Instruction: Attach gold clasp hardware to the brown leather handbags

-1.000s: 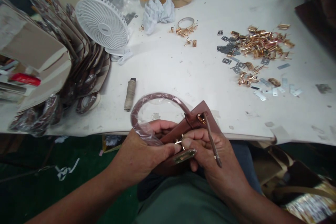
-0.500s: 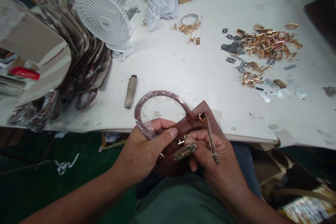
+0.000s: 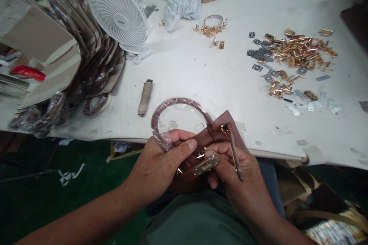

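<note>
Between my hands, at the table's front edge, is a brown leather handbag piece [image 3: 227,122] with a round handle [image 3: 184,101] wrapped in clear plastic. My left hand [image 3: 166,160] is closed on its left side, thumb on top of the leather near the handle's base. My right hand [image 3: 232,160] pinches the piece close to a gold turn-lock [image 3: 202,154] and an oval metal plate [image 3: 206,165] with a slot. A narrow brown strap [image 3: 235,153] hangs over the right fingers from a gold fitting [image 3: 224,130]. The underside of the piece is hidden.
A white fan [image 3: 120,19] stands at the left beside stacked bag panels [image 3: 54,61]. A wrapped tool handle [image 3: 145,97] lies on the white table [image 3: 184,69]. Gold fittings [image 3: 301,51] are heaped at the right, a smaller cluster [image 3: 212,30] at the back near a tape ring [image 3: 213,20].
The view has shifted slightly, so the table's things appear a little further right. The oval plate has tipped a bit more toward the camera. Both hands keep their hold.
</note>
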`<action>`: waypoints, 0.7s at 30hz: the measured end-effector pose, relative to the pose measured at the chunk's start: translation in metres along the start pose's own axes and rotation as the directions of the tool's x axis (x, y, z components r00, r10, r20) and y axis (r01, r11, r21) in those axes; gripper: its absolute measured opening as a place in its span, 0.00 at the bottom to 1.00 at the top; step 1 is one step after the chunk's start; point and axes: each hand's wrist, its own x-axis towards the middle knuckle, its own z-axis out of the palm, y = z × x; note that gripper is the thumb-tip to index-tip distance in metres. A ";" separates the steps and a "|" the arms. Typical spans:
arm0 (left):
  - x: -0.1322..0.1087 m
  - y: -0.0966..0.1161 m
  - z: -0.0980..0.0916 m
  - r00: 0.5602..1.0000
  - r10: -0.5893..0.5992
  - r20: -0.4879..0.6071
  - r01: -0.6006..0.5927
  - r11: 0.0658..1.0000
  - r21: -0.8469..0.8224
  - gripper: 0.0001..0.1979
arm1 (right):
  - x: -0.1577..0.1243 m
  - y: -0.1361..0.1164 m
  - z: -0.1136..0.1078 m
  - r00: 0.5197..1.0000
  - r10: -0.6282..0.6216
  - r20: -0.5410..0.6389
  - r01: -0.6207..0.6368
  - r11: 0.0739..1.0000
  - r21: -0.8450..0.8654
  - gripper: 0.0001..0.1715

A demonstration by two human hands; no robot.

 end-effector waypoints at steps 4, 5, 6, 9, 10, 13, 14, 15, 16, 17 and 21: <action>0.001 -0.003 -0.001 1.000 -0.017 0.013 0.018 0.999 -0.040 0.13 | -0.002 0.000 -0.001 1.000 0.004 0.004 -0.004 1.000 0.005 0.16; 0.002 -0.004 -0.001 1.000 -0.023 0.017 0.024 0.998 -0.053 0.13 | -0.002 0.000 -0.001 1.000 0.010 0.010 -0.010 1.000 0.003 0.16; 0.002 -0.005 -0.001 0.999 -0.026 0.022 0.027 0.997 -0.067 0.13 | -0.003 0.000 -0.002 1.000 0.015 0.013 -0.015 1.000 0.000 0.16; 0.004 -0.010 -0.002 0.998 -0.030 0.047 0.036 0.990 -0.135 0.13 | -0.003 -0.001 -0.002 1.000 0.022 0.008 -0.022 1.000 -0.017 0.18; 0.005 -0.012 -0.002 0.998 -0.032 0.051 0.040 0.986 -0.159 0.13 | -0.003 -0.001 -0.001 1.000 0.026 0.001 -0.026 0.999 -0.026 0.19; 0.009 -0.018 -0.005 0.997 -0.049 0.061 0.061 0.975 -0.213 0.15 | -0.002 -0.002 0.001 0.999 0.032 -0.009 -0.032 0.999 -0.031 0.21; 0.010 -0.020 -0.007 0.996 -0.058 0.072 0.073 0.972 -0.225 0.16 | -0.001 -0.003 0.001 0.999 0.032 -0.012 -0.033 0.999 -0.024 0.22; 0.012 -0.021 -0.008 0.994 -0.065 0.088 0.085 0.968 -0.237 0.15 | -0.001 -0.004 0.003 0.999 0.033 -0.015 -0.033 0.999 -0.014 0.22; 0.014 -0.022 -0.009 0.992 -0.071 0.106 0.095 0.963 -0.253 0.15 | 0.000 -0.006 0.004 0.999 0.032 -0.024 -0.032 0.999 -0.002 0.22; 0.016 -0.022 -0.010 0.989 -0.076 0.123 0.107 0.958 -0.267 0.14 | 0.000 -0.008 0.005 0.999 0.031 -0.033 -0.031 0.999 0.008 0.22; 0.025 -0.024 -0.013 0.978 -0.081 0.190 0.140 0.935 -0.325 0.13 | 0.002 -0.018 0.007 0.999 0.029 -0.044 -0.028 0.999 0.028 0.23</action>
